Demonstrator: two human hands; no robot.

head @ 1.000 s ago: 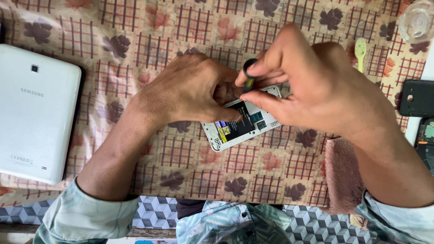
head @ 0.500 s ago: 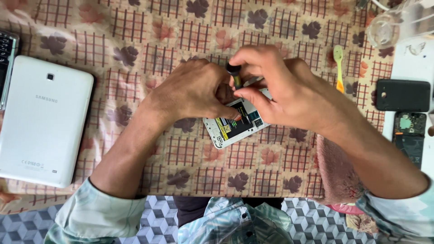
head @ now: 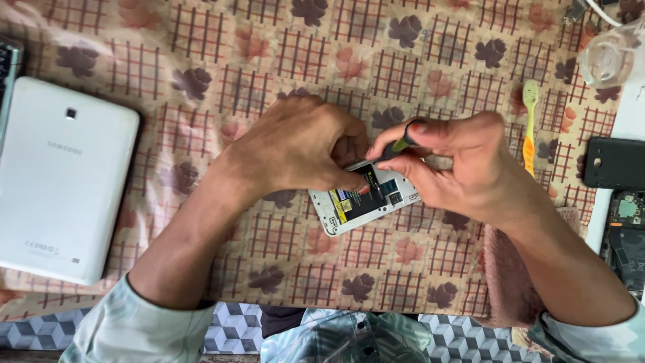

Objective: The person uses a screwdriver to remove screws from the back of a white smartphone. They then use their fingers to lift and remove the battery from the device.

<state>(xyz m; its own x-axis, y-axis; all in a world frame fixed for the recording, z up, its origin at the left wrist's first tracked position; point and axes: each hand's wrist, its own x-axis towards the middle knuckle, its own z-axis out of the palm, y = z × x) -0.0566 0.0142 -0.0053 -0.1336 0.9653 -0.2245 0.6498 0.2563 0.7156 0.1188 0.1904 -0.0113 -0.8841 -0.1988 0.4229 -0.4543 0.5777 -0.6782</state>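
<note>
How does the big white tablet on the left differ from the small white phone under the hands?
The white tablet is much larger than the small phone. The tablet's back cover is on, plain white with a camera lens; the phone's back is open, showing its dark insides and a yellow strip. The tablet lies untouched, while the left hand steadies the phone and the right hand holds a slim tool at it. Both lie face down on the patterned cloth.

this is looking like a makeshift phone-repair bench at home – a floral checked cloth (head: 403, 60) is covering the table, with a white tablet (head: 60, 181), an opened phone (head: 363, 202) and loose handset parts (head: 621, 202) lying about
</note>
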